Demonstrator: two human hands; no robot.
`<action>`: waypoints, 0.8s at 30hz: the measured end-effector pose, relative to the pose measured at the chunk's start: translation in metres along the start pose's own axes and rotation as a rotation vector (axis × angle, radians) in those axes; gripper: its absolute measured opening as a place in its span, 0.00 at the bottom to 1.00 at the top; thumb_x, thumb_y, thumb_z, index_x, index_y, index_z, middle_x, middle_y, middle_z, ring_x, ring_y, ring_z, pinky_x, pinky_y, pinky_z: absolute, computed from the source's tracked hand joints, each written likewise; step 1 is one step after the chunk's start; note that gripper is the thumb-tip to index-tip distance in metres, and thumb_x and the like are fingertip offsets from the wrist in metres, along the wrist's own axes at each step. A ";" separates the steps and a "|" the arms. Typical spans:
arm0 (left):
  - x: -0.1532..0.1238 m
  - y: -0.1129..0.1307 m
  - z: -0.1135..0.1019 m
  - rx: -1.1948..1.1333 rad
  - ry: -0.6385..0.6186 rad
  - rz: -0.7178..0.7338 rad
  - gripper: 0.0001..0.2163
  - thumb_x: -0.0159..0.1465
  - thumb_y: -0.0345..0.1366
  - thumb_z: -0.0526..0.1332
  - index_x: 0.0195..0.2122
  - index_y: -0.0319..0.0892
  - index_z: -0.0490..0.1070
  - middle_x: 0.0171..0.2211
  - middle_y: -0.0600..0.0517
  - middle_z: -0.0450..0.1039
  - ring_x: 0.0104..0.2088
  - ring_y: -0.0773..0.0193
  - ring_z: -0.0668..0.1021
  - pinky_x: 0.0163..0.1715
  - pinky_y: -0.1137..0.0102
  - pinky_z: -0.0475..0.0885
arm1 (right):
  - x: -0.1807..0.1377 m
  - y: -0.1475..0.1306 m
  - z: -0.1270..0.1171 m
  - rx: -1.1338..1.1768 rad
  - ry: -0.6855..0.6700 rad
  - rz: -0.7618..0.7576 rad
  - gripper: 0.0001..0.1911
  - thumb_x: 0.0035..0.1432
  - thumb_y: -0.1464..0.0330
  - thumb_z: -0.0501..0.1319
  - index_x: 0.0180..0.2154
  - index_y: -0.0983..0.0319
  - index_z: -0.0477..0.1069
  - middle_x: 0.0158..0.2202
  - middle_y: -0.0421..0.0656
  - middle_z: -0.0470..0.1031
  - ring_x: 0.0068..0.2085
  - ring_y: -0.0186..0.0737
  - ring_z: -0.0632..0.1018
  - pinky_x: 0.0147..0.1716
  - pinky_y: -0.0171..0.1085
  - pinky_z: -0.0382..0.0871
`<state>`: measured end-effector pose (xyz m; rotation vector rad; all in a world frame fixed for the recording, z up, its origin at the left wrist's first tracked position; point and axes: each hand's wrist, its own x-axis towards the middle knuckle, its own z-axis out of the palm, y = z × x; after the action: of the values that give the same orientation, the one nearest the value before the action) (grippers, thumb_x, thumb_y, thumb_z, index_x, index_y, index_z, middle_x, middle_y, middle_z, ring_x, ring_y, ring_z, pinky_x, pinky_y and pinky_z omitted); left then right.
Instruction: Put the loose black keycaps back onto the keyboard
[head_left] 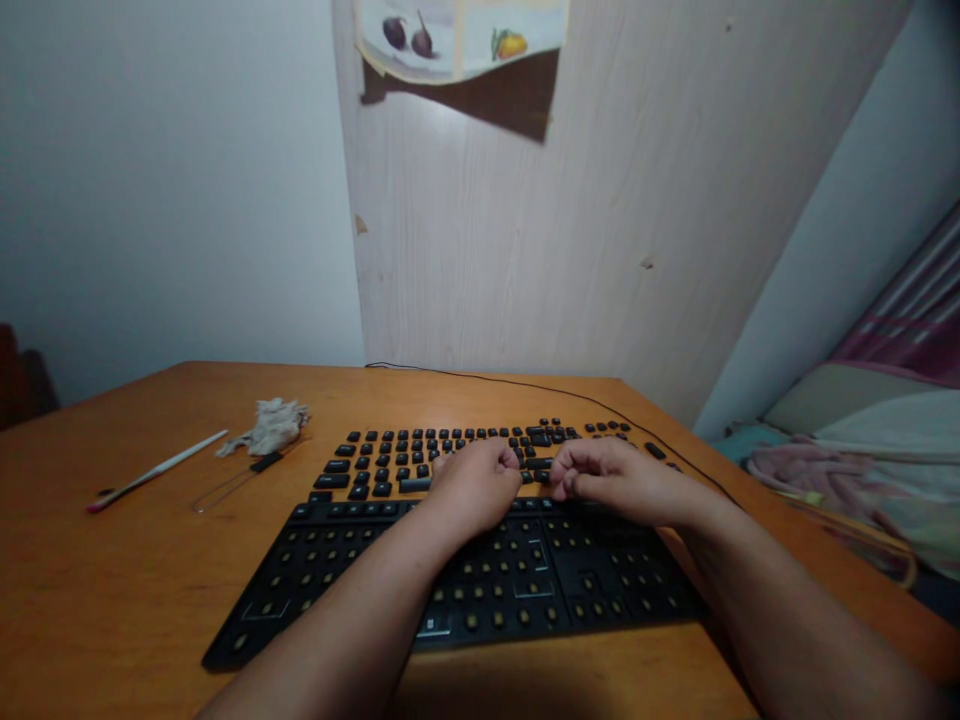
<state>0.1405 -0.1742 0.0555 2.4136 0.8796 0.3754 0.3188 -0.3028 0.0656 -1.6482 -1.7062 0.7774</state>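
A black keyboard (465,625) lies across the table with most of its keycaps off, so its bare switch posts show. Behind it, loose black keycaps (382,447) are laid out in rows. My left hand (476,487) is closed above the keyboard's back edge, fingers curled and mostly hidden behind its back; what they hold, if anything, cannot be seen. To its right, my right hand (611,475) is bent in with fingertips drawn together beside a few keycaps. Anything between those fingertips is too small to make out. The keyboard's top row still carries keys.
On the left of the wooden table (97,600) lie a white toothbrush (169,463), a crumpled greyish cloth (270,428) and a wire keycap puller (236,483). A thin black cable (517,382) runs along the back and right. Bedding (825,465) is off to the right.
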 end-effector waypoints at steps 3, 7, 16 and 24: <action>0.001 -0.003 -0.002 -0.005 0.008 -0.012 0.07 0.59 0.37 0.57 0.33 0.48 0.74 0.33 0.54 0.78 0.39 0.59 0.77 0.43 0.66 0.68 | 0.000 0.001 0.003 -0.067 -0.012 -0.003 0.05 0.58 0.71 0.57 0.36 0.61 0.71 0.35 0.41 0.79 0.38 0.38 0.77 0.39 0.36 0.69; -0.001 -0.001 -0.005 0.009 0.014 -0.022 0.07 0.58 0.35 0.56 0.33 0.48 0.74 0.35 0.54 0.79 0.39 0.59 0.77 0.43 0.66 0.68 | 0.001 0.004 0.006 -0.141 -0.024 0.001 0.06 0.59 0.72 0.56 0.35 0.61 0.72 0.35 0.41 0.78 0.37 0.38 0.77 0.38 0.35 0.68; -0.002 -0.002 -0.005 0.058 -0.005 -0.012 0.08 0.59 0.36 0.56 0.34 0.49 0.74 0.35 0.55 0.79 0.38 0.58 0.78 0.45 0.64 0.68 | 0.002 0.002 0.003 -0.084 0.004 0.007 0.05 0.57 0.72 0.57 0.35 0.61 0.72 0.35 0.41 0.79 0.37 0.38 0.77 0.39 0.36 0.69; -0.003 -0.002 -0.002 0.095 -0.025 0.002 0.09 0.59 0.34 0.54 0.34 0.48 0.74 0.36 0.53 0.79 0.38 0.59 0.78 0.45 0.65 0.68 | 0.004 0.006 0.005 -0.068 -0.010 0.005 0.05 0.57 0.73 0.57 0.35 0.61 0.71 0.34 0.41 0.79 0.37 0.38 0.77 0.38 0.36 0.69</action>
<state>0.1366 -0.1741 0.0562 2.5003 0.9022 0.3097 0.3186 -0.2989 0.0583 -1.6973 -1.7540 0.7383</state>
